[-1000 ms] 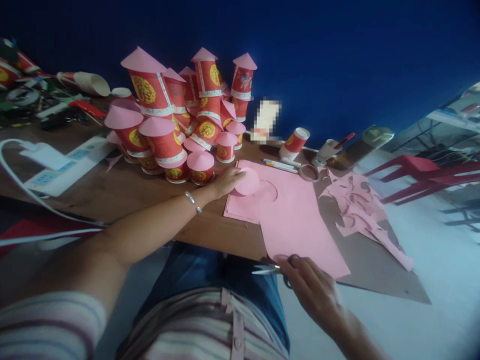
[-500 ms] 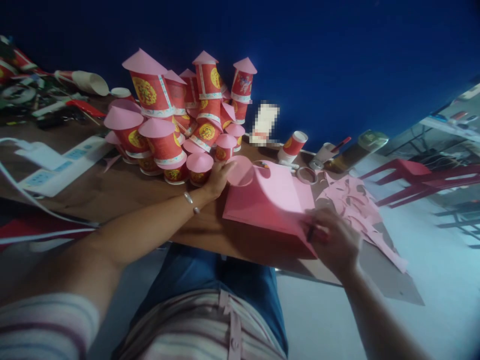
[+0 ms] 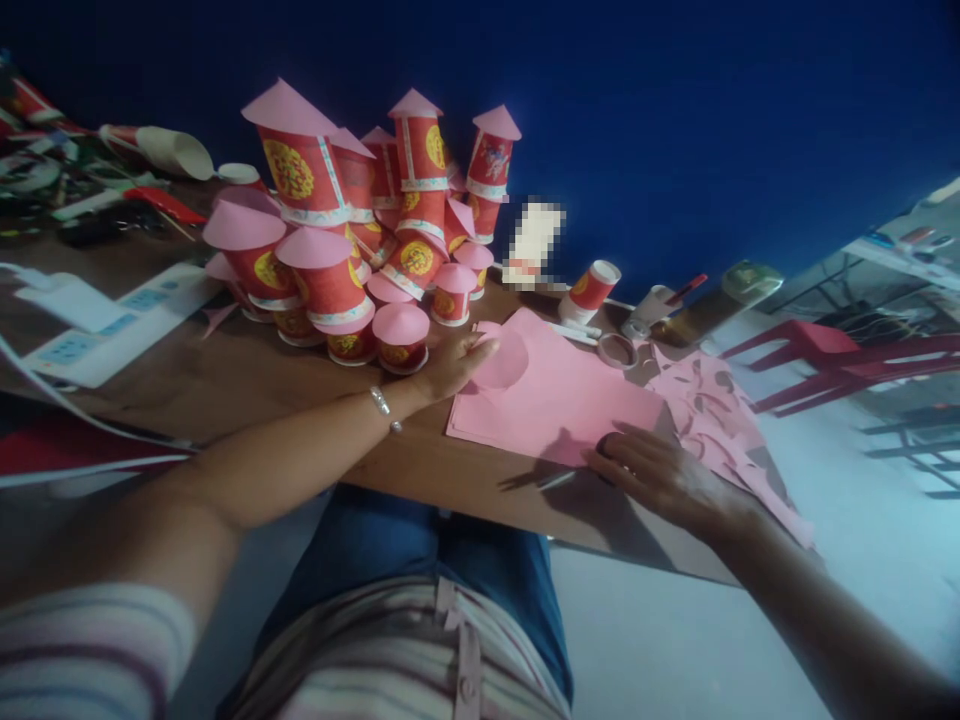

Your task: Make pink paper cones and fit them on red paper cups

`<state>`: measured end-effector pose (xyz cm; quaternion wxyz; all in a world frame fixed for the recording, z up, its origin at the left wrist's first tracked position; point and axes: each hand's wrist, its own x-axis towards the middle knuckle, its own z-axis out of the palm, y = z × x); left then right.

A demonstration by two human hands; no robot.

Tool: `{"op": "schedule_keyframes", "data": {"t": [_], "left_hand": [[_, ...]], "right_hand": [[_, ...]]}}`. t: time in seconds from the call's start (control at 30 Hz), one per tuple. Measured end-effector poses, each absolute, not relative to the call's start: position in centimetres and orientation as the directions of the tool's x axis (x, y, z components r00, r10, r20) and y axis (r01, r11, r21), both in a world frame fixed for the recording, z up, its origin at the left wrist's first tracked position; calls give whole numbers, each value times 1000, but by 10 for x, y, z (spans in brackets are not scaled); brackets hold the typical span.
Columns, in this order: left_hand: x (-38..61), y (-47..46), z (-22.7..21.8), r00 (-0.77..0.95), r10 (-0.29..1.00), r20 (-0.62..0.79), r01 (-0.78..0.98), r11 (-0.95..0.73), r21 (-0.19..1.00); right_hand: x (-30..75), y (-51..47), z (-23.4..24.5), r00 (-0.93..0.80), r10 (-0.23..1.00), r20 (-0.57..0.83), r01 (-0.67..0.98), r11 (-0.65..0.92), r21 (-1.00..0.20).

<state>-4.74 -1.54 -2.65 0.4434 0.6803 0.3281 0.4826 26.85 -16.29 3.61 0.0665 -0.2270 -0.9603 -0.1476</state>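
Small pink paper disc [image 3: 504, 360] pinched between the fingers of left hand [image 3: 448, 366], over far-left corner of flat pink paper sheet [image 3: 570, 400] on brown wooden desk [image 3: 247, 385]. Right hand [image 3: 660, 478] rests at sheet's near edge over metal scissors [image 3: 556, 480]; can't tell whether it grips them.

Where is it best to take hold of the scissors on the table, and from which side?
Take the handle end, coming from the right. The scissors lie flat on the table, blades pointing left, and the handles seem to sit under the right hand, partly hidden. The left hand holds a pink paper disc.
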Motion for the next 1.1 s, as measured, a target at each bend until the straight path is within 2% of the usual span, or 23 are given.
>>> {"op": "schedule_keyframes", "data": {"t": [0.1,0.17,0.3,0.4,0.47,0.57,0.77,0.93,1.0,1.1], "left_hand": [[-48,-16,-25,381,832,403,62,-458,887],[-48,-17,-24,368,833,413,53,-462,885],[-48,-17,-21,329,860,389,50,-427,903],[-48,-17,-21,298,873,386,63,-421,905],[-48,-16,-23,291,884,366,60,-398,915],[-46,-16,-26,290,898,330,56,-360,931],[-45,-17,-28,309,875,372,40,-403,914],[-45,-16,-28,326,886,330,22,-356,934],[-45,-15,-28,319,899,302,15,-323,946],[-45,-15,-28,298,910,287,0,-300,954]], "right_hand": [[291,-161,24,-856,469,218,514,820,253],[304,-164,17,-802,547,241,594,773,221],[316,-174,15,-635,709,305,763,638,104],[313,-176,18,-431,825,366,874,483,-59],[306,-170,17,-239,891,385,934,319,-158],[287,-150,10,-7,940,342,968,92,-234],[244,-96,3,-115,982,151,976,140,-166],[230,-77,14,-124,992,-28,982,119,-143],[228,-77,17,-122,992,-40,988,118,-96],[226,-83,14,-178,984,18,983,178,-49]]}}
